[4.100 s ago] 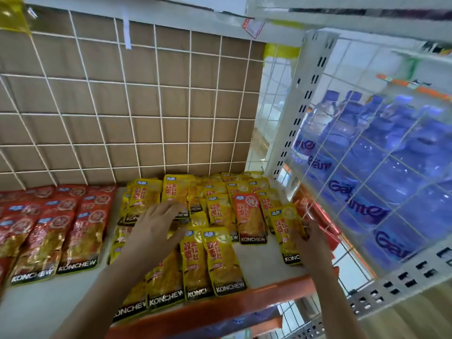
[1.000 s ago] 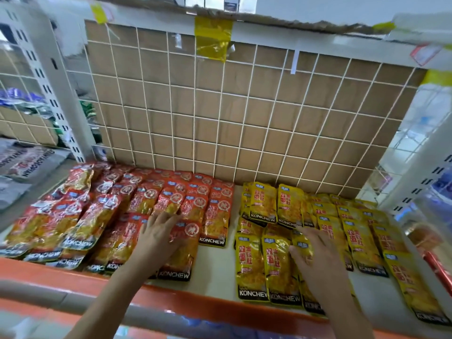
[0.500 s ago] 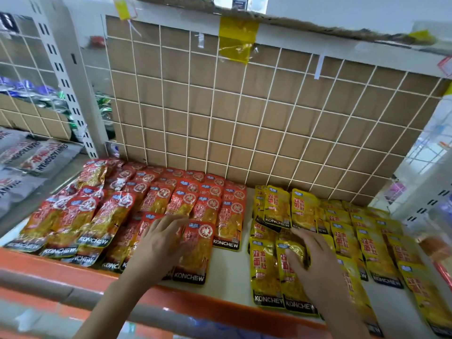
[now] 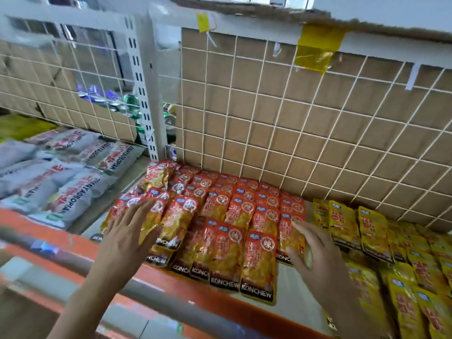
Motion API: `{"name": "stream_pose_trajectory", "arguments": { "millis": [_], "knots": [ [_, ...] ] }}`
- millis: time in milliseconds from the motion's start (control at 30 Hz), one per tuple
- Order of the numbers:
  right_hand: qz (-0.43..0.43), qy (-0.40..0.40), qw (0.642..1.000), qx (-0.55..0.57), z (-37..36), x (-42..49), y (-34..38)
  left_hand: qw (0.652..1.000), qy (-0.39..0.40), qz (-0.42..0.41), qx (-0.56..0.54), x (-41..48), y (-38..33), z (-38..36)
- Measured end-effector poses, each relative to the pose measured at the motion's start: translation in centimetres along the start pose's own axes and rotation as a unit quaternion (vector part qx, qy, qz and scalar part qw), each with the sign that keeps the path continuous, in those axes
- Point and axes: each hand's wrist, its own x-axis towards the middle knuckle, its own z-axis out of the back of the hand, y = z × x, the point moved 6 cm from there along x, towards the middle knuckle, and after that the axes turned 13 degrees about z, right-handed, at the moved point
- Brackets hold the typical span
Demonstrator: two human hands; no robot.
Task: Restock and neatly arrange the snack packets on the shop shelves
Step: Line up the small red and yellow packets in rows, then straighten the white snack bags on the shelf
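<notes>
Red KONCHEW snack packets [image 4: 234, 231] lie in overlapping rows in the middle of the white shelf [image 4: 291, 292]. Yellow KONCHEW packets [image 4: 381, 241] lie in rows to their right. My left hand [image 4: 129, 231] is spread flat, fingers straight, over the left end of the red packets. My right hand [image 4: 315, 255] hovers with fingers spread at the right edge of the red group, fingertips close to the rightmost red packets. Neither hand holds a packet.
Grey bagged snacks [image 4: 61, 182] fill the neighbouring shelf on the left, past a white slotted upright [image 4: 146, 94]. A white wire grid backed with cardboard [image 4: 293, 123] closes the rear. An orange rail [image 4: 171, 285] edges the shelf front. Drink cans [image 4: 129, 104] show behind the grid.
The view has swung left. My left hand slid to the left end of the red packets. My right hand left the yellow packets and now sits by the red ones.
</notes>
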Motion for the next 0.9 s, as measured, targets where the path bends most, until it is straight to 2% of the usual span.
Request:
{"name": "stream_pose_trajectory", "arguments": {
  "millis": [167, 267, 467, 700, 900],
  "knots": [
    [0.011, -0.001, 1.0, 0.016, -3.3, 3.1, 3.5, 0.999, -0.031, 0.021, 0.015, 0.6, 5.1, 2.9],
    [0.034, 0.028, 0.999, 0.012, -5.3, 4.4, 5.6, 0.999, -0.032, 0.028, 0.016, 0.4, 8.0, 4.3],
    [0.088, 0.07, 0.994, -0.01, -7.4, 5.5, 8.6, 0.992, -0.067, 0.108, -0.004, -2.8, 12.0, 7.1],
    [0.13, 0.113, 0.984, 0.039, -8.4, 5.4, 9.4, 0.98, -0.076, 0.182, 0.017, -6.5, 13.4, 8.4],
    [0.122, 0.104, 0.986, 0.05, -8.8, 5.7, 9.3, 0.976, -0.076, 0.204, 0.026, -7.0, 13.8, 9.3]
  ]
}}
